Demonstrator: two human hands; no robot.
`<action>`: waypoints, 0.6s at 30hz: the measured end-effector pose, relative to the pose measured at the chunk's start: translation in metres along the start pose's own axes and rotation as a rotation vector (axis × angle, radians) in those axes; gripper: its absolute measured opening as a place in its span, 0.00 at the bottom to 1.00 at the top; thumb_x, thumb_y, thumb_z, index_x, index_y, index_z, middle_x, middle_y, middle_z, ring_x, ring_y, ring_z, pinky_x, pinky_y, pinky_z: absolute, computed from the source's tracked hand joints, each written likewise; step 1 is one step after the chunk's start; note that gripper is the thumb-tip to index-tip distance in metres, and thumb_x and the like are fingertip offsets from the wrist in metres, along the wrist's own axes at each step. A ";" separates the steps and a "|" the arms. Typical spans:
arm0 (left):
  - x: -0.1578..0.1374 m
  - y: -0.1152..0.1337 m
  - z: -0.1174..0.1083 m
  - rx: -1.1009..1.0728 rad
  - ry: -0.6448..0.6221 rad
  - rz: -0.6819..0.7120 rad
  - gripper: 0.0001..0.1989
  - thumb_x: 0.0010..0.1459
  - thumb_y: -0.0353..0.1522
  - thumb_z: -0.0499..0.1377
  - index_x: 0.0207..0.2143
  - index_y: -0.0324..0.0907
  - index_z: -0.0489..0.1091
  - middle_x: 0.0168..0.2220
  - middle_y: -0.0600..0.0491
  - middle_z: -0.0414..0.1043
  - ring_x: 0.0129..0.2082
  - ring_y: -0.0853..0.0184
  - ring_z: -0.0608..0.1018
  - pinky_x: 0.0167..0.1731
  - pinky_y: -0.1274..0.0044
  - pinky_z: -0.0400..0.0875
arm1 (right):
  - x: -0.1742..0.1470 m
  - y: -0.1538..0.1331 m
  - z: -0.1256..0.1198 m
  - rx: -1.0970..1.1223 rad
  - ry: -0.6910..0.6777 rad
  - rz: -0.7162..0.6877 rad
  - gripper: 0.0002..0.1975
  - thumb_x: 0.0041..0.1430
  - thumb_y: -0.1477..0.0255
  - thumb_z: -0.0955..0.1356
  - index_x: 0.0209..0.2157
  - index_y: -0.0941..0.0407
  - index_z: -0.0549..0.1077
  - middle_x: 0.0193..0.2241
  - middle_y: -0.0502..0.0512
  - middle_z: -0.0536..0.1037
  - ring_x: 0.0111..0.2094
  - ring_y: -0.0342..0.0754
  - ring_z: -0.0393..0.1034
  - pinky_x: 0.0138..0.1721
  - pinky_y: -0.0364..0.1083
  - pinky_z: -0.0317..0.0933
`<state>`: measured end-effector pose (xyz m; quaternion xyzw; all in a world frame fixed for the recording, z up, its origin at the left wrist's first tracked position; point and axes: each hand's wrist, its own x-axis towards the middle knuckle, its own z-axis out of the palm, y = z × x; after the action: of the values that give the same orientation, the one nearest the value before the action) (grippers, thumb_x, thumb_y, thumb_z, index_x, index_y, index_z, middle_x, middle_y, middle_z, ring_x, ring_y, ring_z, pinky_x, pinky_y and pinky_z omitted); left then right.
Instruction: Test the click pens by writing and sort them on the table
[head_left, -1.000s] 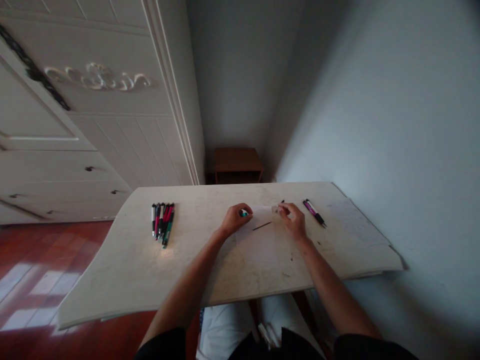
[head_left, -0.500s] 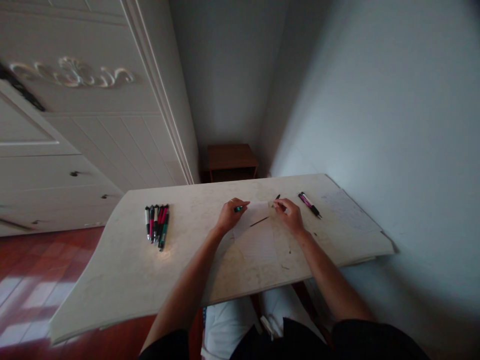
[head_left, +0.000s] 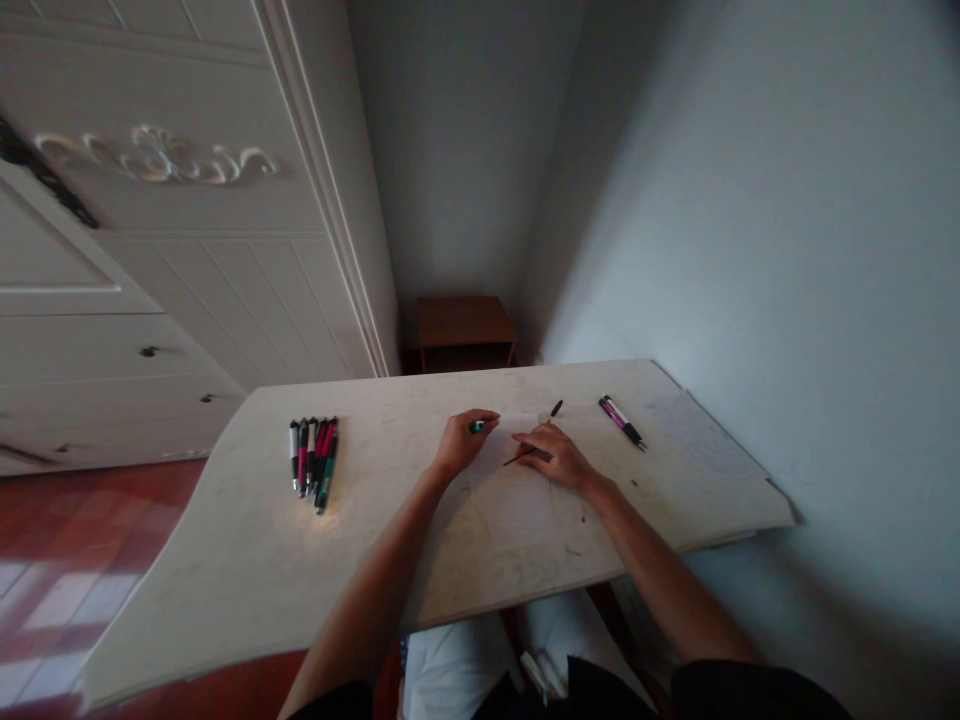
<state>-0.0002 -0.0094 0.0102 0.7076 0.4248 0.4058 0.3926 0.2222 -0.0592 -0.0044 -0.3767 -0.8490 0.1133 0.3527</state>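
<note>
My left hand (head_left: 459, 440) is closed around a green pen barrel (head_left: 477, 427), mostly hidden by the fingers, near the top left of a lined sheet of paper (head_left: 517, 505). Over the sheet, my right hand (head_left: 559, 455) pinches a thin dark pen refill (head_left: 514, 460), whose tip sticks out to the left. Just beyond that hand lies a small black pen part (head_left: 556, 408) on the table.
Several pens (head_left: 312, 460) in black, pink, white and green lie side by side at the left of the white table (head_left: 247, 570). Two more pens (head_left: 622, 422) rest at the right, near a scribbled paper (head_left: 701, 435). Small dark bits (head_left: 583, 519) lie near the front edge.
My right hand has moved left and nearer, from beside the black part onto the refill that lay on the paper, and has taken hold of it. The left hand keeps its place.
</note>
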 end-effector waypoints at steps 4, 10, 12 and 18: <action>0.001 -0.002 0.000 0.011 -0.002 0.019 0.07 0.57 0.31 0.60 0.36 0.43 0.78 0.39 0.50 0.80 0.40 0.65 0.79 0.46 0.73 0.71 | 0.001 -0.002 0.005 -0.038 0.001 0.002 0.15 0.62 0.68 0.67 0.50 0.52 0.74 0.30 0.54 0.81 0.33 0.50 0.72 0.40 0.52 0.66; 0.001 0.000 -0.003 0.003 -0.005 0.006 0.07 0.56 0.31 0.61 0.36 0.42 0.78 0.37 0.50 0.80 0.36 0.66 0.78 0.42 0.74 0.71 | 0.004 -0.008 0.003 -0.093 0.119 0.028 0.12 0.65 0.69 0.65 0.47 0.53 0.75 0.30 0.56 0.80 0.34 0.50 0.71 0.40 0.52 0.65; 0.000 0.001 -0.003 -0.012 -0.018 -0.030 0.08 0.55 0.32 0.62 0.36 0.42 0.78 0.36 0.50 0.80 0.35 0.66 0.78 0.40 0.74 0.72 | 0.005 -0.008 -0.002 -0.122 0.205 0.057 0.11 0.65 0.69 0.65 0.45 0.53 0.76 0.31 0.56 0.80 0.34 0.51 0.71 0.39 0.52 0.65; -0.003 0.006 -0.001 -0.064 -0.074 -0.080 0.09 0.52 0.36 0.64 0.34 0.41 0.79 0.35 0.50 0.80 0.35 0.64 0.79 0.39 0.74 0.71 | 0.004 -0.008 -0.011 -0.218 0.372 0.145 0.09 0.64 0.70 0.65 0.42 0.53 0.77 0.34 0.58 0.80 0.36 0.53 0.71 0.40 0.54 0.65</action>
<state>-0.0004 -0.0139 0.0153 0.6916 0.4247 0.3768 0.4465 0.2234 -0.0622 0.0091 -0.4868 -0.7475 -0.0254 0.4514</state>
